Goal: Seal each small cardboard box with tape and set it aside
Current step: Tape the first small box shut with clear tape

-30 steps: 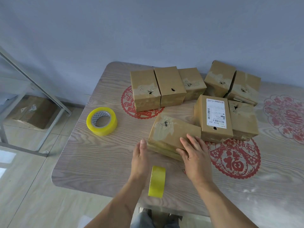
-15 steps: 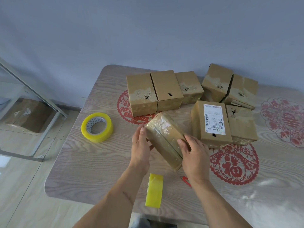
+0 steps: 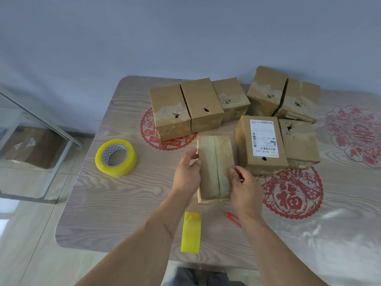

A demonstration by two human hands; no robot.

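Note:
A small cardboard box (image 3: 214, 162) lies in the middle of the wooden table (image 3: 127, 203), its taped seam facing up and running away from me. My left hand (image 3: 186, 174) grips its left side, my right hand (image 3: 244, 189) its near right corner. One yellow tape roll (image 3: 115, 157) lies flat to the left. A second yellow tape roll (image 3: 191, 232) stands on edge near the table's front, between my forearms.
Several more cardboard boxes (image 3: 186, 108) stand in a row at the back, and a labelled box (image 3: 261, 142) sits just right of the held one. A red cutter (image 3: 234, 218) lies under my right wrist. Red paper-cut decorations (image 3: 292, 195) mark the tabletop. A metal frame (image 3: 41, 120) stands left.
The box was lifted from lying flat, turned over between both hands, and now rests with its taped seam up, lengthwise to me. Both hands shifted to its sides.

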